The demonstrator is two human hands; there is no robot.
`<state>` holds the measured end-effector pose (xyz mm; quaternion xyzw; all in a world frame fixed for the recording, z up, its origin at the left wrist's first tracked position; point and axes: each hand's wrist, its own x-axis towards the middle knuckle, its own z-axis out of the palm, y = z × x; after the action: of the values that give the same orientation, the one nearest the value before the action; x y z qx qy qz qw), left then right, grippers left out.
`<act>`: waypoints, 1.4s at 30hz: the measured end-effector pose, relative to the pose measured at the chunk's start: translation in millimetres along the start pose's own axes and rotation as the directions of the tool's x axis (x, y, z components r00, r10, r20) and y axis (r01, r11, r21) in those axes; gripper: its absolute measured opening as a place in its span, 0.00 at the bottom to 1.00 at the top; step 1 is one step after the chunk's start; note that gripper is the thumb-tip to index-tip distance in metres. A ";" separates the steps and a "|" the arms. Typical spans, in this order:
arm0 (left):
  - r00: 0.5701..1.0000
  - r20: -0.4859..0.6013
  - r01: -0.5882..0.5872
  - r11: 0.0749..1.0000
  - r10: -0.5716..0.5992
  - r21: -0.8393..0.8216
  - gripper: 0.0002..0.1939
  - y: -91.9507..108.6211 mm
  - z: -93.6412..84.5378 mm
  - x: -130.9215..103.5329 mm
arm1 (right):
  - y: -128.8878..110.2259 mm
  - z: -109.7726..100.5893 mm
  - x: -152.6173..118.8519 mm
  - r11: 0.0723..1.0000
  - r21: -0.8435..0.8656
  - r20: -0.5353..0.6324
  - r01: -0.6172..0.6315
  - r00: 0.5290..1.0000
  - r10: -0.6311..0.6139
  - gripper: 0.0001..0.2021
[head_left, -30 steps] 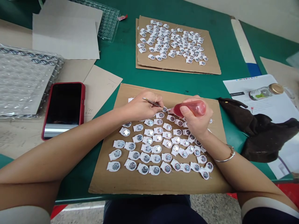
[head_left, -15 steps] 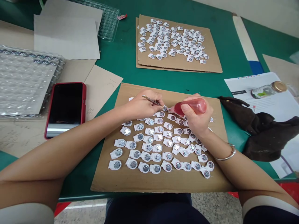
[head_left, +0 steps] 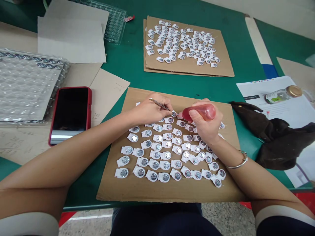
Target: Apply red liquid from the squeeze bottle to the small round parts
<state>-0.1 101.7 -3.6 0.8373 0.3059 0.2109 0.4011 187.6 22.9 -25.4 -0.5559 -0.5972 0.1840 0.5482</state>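
Note:
My left hand (head_left: 155,109) is closed around slim metal tweezers (head_left: 158,104), their tip beside a small round piece with a white paper tab (head_left: 173,113). My right hand (head_left: 209,123) grips a red squeeze bottle (head_left: 200,112), tilted so that its nozzle points left at that same piece. Whether the nozzle touches it I cannot tell. Both hands are over the far part of a brown cardboard sheet (head_left: 147,193). Rows of similar silvery discs on white tabs (head_left: 163,177) lie on the cardboard, and my hands hide some of them.
Farther back, a second cardboard stack (head_left: 187,69) bears many similar pieces. At left lie a phone in a red case (head_left: 71,113), a clear plastic tray (head_left: 27,88) and grey sheets (head_left: 73,39). A dark cloth (head_left: 280,144) and a small glass jar (head_left: 280,95) lie on papers at right.
My right hand and the red squeeze bottle have shifted very slightly left. The left hand keeps its place with the tweezers at the same piece.

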 end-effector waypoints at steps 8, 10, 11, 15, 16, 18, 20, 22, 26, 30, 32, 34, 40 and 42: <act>1.000 0.006 0.013 1.000 -0.012 -0.022 0.04 -1.3 0.2 0.5 | 0.3 1.3 1.4 1.000 -0.016 0.010 0.021 1.000 -0.021 0.10; 1.000 0.007 0.013 0.999 -0.013 -0.032 0.04 -1.4 0.4 0.4 | 0.2 1.5 1.7 0.999 -0.021 0.003 0.039 0.999 -0.039 0.10; 1.000 0.004 0.019 0.999 -0.019 -0.035 0.04 -1.3 0.5 0.3 | 0.0 1.8 1.5 0.999 -0.022 0.001 0.040 0.999 -0.040 0.10; 1.000 -0.004 0.031 0.999 -0.031 -0.036 0.03 -0.6 1.4 0.1 | -2.0 2.4 2.1 0.996 0.057 0.002 -0.074 0.997 0.074 0.11; 1.000 -0.004 0.029 0.999 -0.029 -0.034 0.03 -0.3 1.5 0.1 | -2.8 1.6 3.9 0.984 0.123 0.001 -0.128 0.992 0.129 0.11; 1.000 0.002 0.021 0.999 -0.020 -0.030 0.04 0.8 0.6 0.1 | -3.8 -3.3 11.1 0.932 0.289 -0.019 -0.220 0.972 0.235 0.10; 1.000 0.002 0.015 1.000 -0.015 -0.022 0.04 3.4 -2.3 0.4 | -2.0 -13.7 22.6 0.874 0.423 -0.083 -0.241 0.950 0.302 0.13; 1.000 -0.022 0.008 1.000 -0.008 -0.008 0.05 7.8 -7.6 1.0 | 4.7 -29.5 36.4 0.841 0.490 -0.173 -0.230 0.920 0.352 0.15; 0.986 -0.164 0.002 0.999 0.007 0.054 0.10 18.8 -22.9 1.7 | 34.5 -67.1 60.4 0.720 0.619 -0.113 -0.314 0.871 0.477 0.17; 0.954 -0.296 -0.013 0.993 0.048 0.122 0.16 27.1 -36.2 0.3 | 71.1 -91.8 70.8 0.605 0.699 -0.012 -0.381 0.840 0.542 0.22; 0.945 -0.319 -0.033 0.992 0.072 0.125 0.21 30.4 -40.4 -1.0 | 84.7 -96.1 71.4 0.535 0.750 -0.014 -0.389 0.800 0.600 0.23; 0.941 -0.322 -0.063 0.990 0.101 0.127 0.25 33.7 -43.4 -2.4 | 93.7 -96.9 70.5 0.487 0.782 -0.010 -0.390 0.772 0.635 0.25; 0.942 -0.308 -0.076 0.978 0.135 0.195 0.29 40.1 -45.4 -4.5 | 99.7 -93.1 67.5 0.493 0.774 0.003 -0.398 0.781 0.625 0.27; 0.951 -0.280 -0.070 0.975 0.128 0.209 0.28 40.3 -43.9 -3.9 | 97.8 -91.6 67.1 0.482 0.787 -0.003 -0.385 0.779 0.627 0.27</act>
<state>-15.4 103.1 54.1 0.8468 0.3386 0.3208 0.2557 326.2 76.0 -45.9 -0.4504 -0.1843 0.4844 0.7270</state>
